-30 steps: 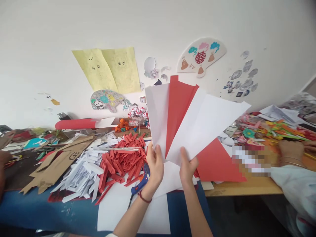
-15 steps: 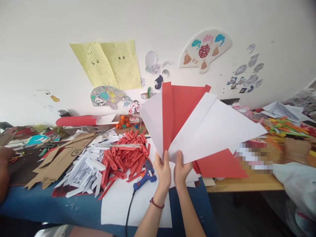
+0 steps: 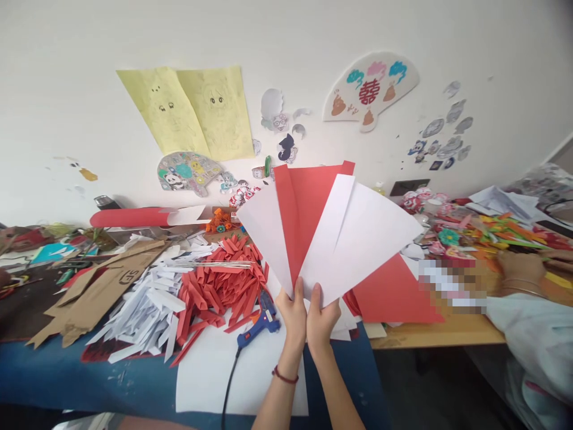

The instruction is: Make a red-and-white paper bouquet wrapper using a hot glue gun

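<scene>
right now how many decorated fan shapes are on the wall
2: the panda fan below the yellow paper and the cloud fan farther right. Held paper may hide others.

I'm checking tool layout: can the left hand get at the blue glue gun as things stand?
Probably yes: the glue gun lies left of the left hand with nothing visible on top, though that hand would likely have to release the red-and-white paper first.

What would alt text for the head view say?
A left hand and right hand hold red and white paper, spread like a fan. Left of them, a blue glue gun lies near piled red strips and white strips.
</scene>
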{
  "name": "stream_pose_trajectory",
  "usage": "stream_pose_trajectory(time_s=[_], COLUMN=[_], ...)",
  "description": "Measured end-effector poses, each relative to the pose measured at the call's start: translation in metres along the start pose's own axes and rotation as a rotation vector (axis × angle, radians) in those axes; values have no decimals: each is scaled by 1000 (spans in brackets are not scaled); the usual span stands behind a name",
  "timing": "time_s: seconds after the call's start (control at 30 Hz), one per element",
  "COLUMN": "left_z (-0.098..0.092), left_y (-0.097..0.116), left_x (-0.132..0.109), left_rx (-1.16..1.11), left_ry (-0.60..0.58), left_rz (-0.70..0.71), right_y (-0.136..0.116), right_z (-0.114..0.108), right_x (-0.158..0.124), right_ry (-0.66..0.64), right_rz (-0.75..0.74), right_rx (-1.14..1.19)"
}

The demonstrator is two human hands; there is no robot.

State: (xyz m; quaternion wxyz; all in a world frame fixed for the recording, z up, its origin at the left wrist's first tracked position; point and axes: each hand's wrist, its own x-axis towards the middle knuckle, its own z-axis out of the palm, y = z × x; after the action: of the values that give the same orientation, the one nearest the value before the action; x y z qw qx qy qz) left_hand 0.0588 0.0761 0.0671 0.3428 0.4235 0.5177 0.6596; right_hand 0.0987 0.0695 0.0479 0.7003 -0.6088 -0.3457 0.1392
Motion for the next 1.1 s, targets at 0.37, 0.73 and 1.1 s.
stream_pose_trajectory(time_s=[0.37, 0.73, 1.1], left_z=[-21, -66, -84], left_y=[10, 24, 9], left_x=[-12, 14, 22], left_rx=[49, -167, 84], left_ry=[130, 433, 409], left_rz=[26, 75, 89], right_y=[-10, -37, -52], right_z=[-16, -43, 35], right_x=[-24, -1, -38], right_ry=[-229, -642, -455], right_rz=[-49, -125, -133], right_rx=[78, 234, 82])
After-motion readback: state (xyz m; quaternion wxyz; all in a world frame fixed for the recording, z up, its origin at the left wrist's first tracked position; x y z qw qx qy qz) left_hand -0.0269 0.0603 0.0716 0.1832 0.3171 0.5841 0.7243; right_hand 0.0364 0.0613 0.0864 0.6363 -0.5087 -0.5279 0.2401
